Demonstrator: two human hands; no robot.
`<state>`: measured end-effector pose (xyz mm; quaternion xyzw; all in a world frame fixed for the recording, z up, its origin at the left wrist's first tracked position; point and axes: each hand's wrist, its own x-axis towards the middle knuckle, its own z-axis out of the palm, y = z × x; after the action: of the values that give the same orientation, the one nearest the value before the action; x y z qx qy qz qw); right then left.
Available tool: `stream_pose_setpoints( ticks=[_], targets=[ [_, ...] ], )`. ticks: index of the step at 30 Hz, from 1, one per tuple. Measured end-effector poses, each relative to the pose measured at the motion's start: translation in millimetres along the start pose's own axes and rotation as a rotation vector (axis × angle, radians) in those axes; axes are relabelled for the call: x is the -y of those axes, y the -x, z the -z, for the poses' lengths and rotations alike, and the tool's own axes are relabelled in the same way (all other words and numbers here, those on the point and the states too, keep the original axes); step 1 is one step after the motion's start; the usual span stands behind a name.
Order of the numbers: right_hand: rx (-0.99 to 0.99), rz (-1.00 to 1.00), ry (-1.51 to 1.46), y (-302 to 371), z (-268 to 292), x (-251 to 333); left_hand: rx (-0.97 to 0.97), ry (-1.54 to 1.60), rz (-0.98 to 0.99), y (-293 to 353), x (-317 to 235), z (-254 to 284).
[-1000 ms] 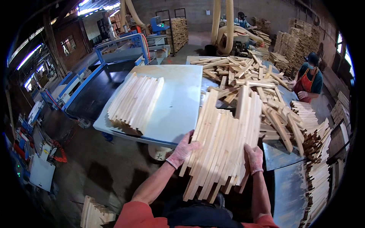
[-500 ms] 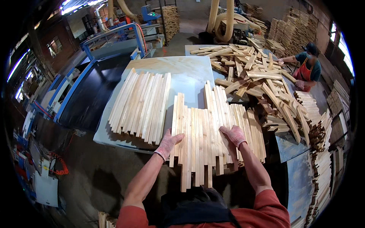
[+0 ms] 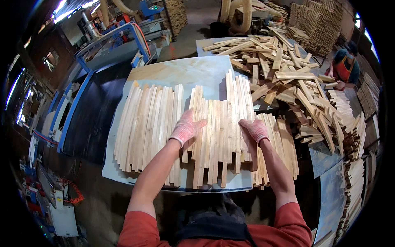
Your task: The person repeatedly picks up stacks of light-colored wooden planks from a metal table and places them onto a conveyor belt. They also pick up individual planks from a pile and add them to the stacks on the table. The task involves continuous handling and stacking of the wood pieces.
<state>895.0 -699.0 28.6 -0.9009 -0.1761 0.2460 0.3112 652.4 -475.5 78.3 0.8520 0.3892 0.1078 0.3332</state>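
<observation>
A row of pale wooden slats (image 3: pixel 218 136) lies flat on the grey table (image 3: pixel 185 74) in front of me. My left hand (image 3: pixel 186 128), in a pink-and-white glove, rests palm down on its left part. My right hand (image 3: pixel 256 129), gloved the same, presses on the right part of the slats, fingers spread. A second batch of slats (image 3: pixel 146 121) lies side by side to the left, touching the first. More slats (image 3: pixel 284 144) lie under and right of my right hand.
A jumbled heap of short boards (image 3: pixel 284 70) covers the table's far right. A person in an orange apron (image 3: pixel 345 68) works at the far right. Stacked slats (image 3: pixel 354 136) line the right edge. A blue-framed machine (image 3: pixel 107 53) stands at the left.
The bundle I carried with both hands has been laid flat on the table beside the first batch. Both hands now lie on top of it, spreading it.
</observation>
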Motion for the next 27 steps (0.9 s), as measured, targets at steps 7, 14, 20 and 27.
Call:
stream_pose_setpoints(
  ticks=[7,14,20,27],
  targets=[
    [0.000,0.145,0.107,-11,-32,40,-0.540,-0.630,0.323,-1,233,152],
    [-0.024,0.144,-0.075,-3,-90,57,-0.357,-0.322,0.616,29,358,218],
    [0.026,0.138,-0.204,21,-206,135,-0.345,-0.322,0.683,32,433,325],
    [0.069,0.132,-0.314,103,-366,301,-0.282,-0.394,0.745,33,601,464]
  ],
)
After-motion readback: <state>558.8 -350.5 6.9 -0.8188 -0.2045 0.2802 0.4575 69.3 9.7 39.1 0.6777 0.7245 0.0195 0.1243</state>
